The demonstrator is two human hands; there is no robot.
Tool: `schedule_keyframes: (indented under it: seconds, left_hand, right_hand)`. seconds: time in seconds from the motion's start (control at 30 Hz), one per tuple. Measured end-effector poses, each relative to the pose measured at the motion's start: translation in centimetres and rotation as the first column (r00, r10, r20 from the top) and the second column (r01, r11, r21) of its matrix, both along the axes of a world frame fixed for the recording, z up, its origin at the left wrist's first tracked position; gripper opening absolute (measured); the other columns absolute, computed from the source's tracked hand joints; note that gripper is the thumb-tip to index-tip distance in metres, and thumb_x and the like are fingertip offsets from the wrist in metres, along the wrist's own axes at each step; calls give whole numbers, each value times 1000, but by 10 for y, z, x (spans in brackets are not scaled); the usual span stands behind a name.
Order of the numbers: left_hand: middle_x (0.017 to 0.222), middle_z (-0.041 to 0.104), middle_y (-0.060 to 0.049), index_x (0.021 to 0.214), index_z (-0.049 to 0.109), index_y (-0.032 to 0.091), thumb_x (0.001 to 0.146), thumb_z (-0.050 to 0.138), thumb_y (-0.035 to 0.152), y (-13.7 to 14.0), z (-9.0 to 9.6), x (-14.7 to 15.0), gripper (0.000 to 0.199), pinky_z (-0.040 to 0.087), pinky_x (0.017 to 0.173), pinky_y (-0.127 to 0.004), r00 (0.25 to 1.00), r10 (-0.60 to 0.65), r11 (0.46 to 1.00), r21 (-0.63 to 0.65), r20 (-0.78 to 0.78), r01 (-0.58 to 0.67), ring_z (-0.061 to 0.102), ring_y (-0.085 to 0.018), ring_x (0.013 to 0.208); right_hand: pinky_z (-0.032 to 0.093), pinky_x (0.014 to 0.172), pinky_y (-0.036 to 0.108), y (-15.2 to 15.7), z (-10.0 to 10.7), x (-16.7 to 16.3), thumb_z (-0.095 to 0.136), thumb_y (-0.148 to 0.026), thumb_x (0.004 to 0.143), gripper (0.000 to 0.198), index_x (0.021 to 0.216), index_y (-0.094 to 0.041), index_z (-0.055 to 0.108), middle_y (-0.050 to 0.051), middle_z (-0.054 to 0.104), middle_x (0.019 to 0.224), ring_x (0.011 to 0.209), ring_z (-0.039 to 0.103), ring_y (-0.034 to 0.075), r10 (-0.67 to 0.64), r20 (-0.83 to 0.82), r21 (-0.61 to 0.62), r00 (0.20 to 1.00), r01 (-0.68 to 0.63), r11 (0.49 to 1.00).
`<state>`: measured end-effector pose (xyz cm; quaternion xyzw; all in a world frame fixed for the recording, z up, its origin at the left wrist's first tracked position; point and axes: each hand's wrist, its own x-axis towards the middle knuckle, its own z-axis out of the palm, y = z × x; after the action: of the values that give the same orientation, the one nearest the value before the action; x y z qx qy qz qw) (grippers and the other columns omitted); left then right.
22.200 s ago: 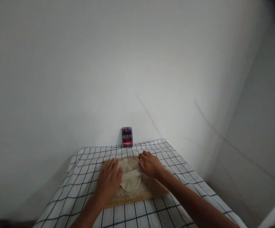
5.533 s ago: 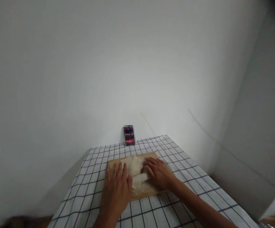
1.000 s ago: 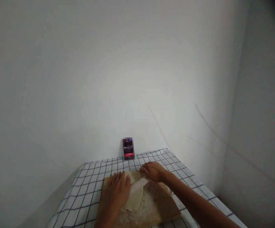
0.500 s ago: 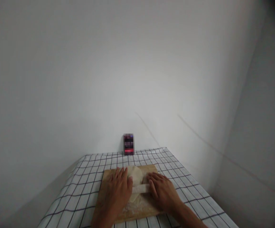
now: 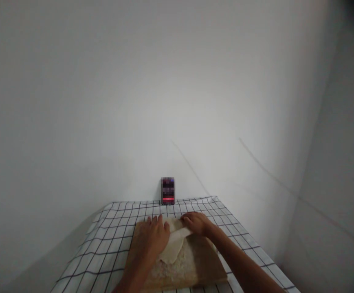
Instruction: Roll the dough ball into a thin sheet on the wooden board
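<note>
A pale, flour-dusted rolling pin (image 5: 179, 234) lies across a flat sheet of dough (image 5: 172, 251) on a wooden board (image 5: 209, 260). Over the pin's left end rests my left hand (image 5: 158, 235), its fingers bent forward and the thumb side toward the middle. My right hand (image 5: 196, 223) is curled over the other end, farther from me than the left. Both hands hide the pin's ends, and the left one covers part of the dough. Loose flour (image 5: 179, 266) is scattered on the near part of the board.
A white tablecloth with dark grid lines (image 5: 103, 244) lies under the board. At the table's far edge, a dark upright phone-like object (image 5: 168, 191), blurred into blocks, leans against the white wall (image 5: 177, 101). A grey wall stands at the right.
The rolling pin and both hands have moved away from me over the dough, the right hand farther. More dough and board now show on the near side. The view has shifted slightly.
</note>
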<state>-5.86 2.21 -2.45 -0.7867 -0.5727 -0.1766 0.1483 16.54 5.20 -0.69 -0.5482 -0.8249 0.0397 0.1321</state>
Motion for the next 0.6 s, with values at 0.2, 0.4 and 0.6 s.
schedule_keyframes:
  seconds: [0.2,0.4,0.6]
  left_hand:
    - [146,62,-17,141,62,13,101,47,30,-16,-12,11,46,35,117,-63,994,86,996,9,62,-87,47,-40,144]
    - [151,58,-15,148,56,19,101,48,31,-36,-31,12,49,49,107,-57,993,66,995,69,101,-73,56,-37,136]
    - [150,59,-16,144,59,21,98,52,30,-46,-37,10,48,56,99,-54,994,83,986,137,76,-92,62,-37,128]
  right_hand:
    - [41,115,39,-38,-19,4,27,-34,107,53,136,-16,67,13,65,143,134,58,25,-25,-81,83,996,31,996]
    - [42,117,44,-89,-33,5,24,-39,109,57,129,-16,72,14,67,140,134,60,27,-26,-170,157,985,53,986]
    - [48,112,45,-105,-39,1,32,-40,107,48,123,-22,75,11,69,138,133,61,27,-80,-203,161,976,114,980]
